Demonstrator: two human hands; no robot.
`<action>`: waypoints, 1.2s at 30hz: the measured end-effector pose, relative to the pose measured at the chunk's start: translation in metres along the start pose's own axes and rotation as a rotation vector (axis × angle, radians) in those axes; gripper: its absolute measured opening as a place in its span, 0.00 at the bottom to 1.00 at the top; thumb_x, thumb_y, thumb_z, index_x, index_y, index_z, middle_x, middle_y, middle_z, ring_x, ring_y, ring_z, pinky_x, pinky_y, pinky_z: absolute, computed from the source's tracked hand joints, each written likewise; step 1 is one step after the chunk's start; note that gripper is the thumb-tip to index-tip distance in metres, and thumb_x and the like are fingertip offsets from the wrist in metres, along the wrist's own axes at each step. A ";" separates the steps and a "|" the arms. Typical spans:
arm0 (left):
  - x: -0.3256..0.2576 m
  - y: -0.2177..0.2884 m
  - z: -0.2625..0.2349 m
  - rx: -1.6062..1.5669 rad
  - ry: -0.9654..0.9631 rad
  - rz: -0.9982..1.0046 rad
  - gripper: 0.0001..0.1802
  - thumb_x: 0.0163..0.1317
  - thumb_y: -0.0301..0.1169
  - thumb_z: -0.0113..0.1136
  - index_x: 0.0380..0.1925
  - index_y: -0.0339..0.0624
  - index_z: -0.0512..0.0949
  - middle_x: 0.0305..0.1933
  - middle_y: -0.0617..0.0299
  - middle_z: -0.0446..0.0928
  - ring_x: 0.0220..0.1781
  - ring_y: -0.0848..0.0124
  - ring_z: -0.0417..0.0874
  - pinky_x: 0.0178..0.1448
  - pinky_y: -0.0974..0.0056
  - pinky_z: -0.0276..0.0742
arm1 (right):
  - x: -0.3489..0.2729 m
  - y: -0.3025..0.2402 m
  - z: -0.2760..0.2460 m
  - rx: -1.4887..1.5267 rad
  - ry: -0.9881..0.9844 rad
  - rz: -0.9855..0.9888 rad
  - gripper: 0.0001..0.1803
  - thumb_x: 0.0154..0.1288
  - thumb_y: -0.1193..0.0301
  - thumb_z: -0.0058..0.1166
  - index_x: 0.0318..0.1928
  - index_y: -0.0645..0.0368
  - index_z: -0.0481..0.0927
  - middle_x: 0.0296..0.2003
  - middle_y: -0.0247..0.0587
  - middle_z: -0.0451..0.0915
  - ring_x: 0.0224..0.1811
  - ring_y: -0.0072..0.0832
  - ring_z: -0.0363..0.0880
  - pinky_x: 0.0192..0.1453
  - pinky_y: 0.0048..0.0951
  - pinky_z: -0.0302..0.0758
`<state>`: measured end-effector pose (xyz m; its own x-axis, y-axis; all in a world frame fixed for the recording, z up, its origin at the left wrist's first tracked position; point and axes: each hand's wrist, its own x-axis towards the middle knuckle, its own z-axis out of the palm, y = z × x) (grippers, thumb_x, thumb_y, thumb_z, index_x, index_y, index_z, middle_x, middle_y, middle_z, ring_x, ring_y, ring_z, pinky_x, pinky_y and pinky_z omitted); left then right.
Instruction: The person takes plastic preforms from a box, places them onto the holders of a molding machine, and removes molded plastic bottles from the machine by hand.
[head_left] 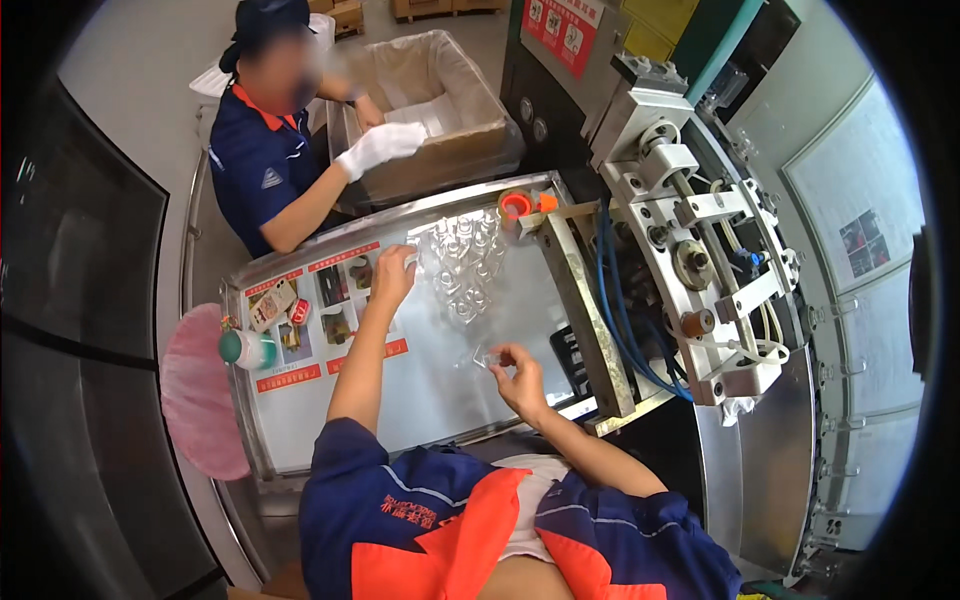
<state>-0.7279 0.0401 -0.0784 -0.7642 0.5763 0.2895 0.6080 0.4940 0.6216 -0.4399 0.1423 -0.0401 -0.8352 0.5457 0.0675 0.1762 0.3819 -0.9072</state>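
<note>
A heap of small transparent plastic parts (pixel 462 262) lies on the white tabletop (pixel 430 400). At the heap's left edge is my left hand (pixel 393 275), its thumb and fingers pinched on what looks like one of these parts. Nearer to me, my right hand (pixel 520 382) grips a transparent plastic part (pixel 482 357) between thumb and fingertips, just above the table. The exact shape of the part in either hand is hard to make out.
A co-worker with a white glove (pixel 385 146) stands across the table beside a lined carton (pixel 440 150). To the right rises a metal machine arm (pixel 690 250) with blue hoses. A green-lidded bottle (pixel 245 348), a phone (pixel 272 305) and an orange tape roll (pixel 515 206) rest on the table.
</note>
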 end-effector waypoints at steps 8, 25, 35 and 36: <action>-0.068 0.095 -0.018 -0.547 -0.607 0.382 0.10 0.50 0.27 0.65 0.35 0.45 0.83 0.43 0.59 0.77 0.45 0.63 0.77 0.48 0.62 0.72 | 0.008 0.012 0.014 0.224 0.095 0.067 0.18 0.50 0.84 0.58 0.44 0.63 0.73 0.35 0.43 0.78 0.36 0.28 0.77 0.42 0.27 0.74; -0.044 0.008 -0.017 0.020 -0.081 0.101 0.01 0.52 0.22 0.56 0.26 0.36 0.76 0.35 0.49 0.75 0.38 0.50 0.77 0.42 0.54 0.73 | -0.033 0.032 -0.001 -0.095 -0.724 0.134 0.20 0.54 0.80 0.53 0.50 0.68 0.72 0.43 0.57 0.79 0.41 0.44 0.80 0.46 0.36 0.76; 0.023 -0.010 0.027 0.033 -0.003 -0.068 0.03 0.53 0.23 0.59 0.28 0.38 0.76 0.37 0.48 0.75 0.42 0.49 0.77 0.45 0.53 0.73 | -0.034 0.041 -0.024 -0.103 -0.658 0.183 0.13 0.56 0.78 0.53 0.43 0.67 0.75 0.34 0.51 0.81 0.37 0.42 0.81 0.43 0.34 0.76; 0.025 -0.012 0.029 0.036 -0.006 -0.061 0.03 0.53 0.23 0.58 0.29 0.38 0.76 0.38 0.48 0.76 0.42 0.49 0.77 0.45 0.53 0.73 | -0.034 0.041 -0.025 -0.099 -0.661 0.193 0.13 0.56 0.78 0.53 0.44 0.66 0.75 0.33 0.51 0.81 0.37 0.41 0.81 0.43 0.34 0.76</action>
<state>-0.7483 0.0674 -0.0994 -0.7990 0.5483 0.2469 0.5675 0.5516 0.6113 -0.3911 0.1578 -0.0698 -0.9205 0.0546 -0.3870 0.3744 0.4072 -0.8331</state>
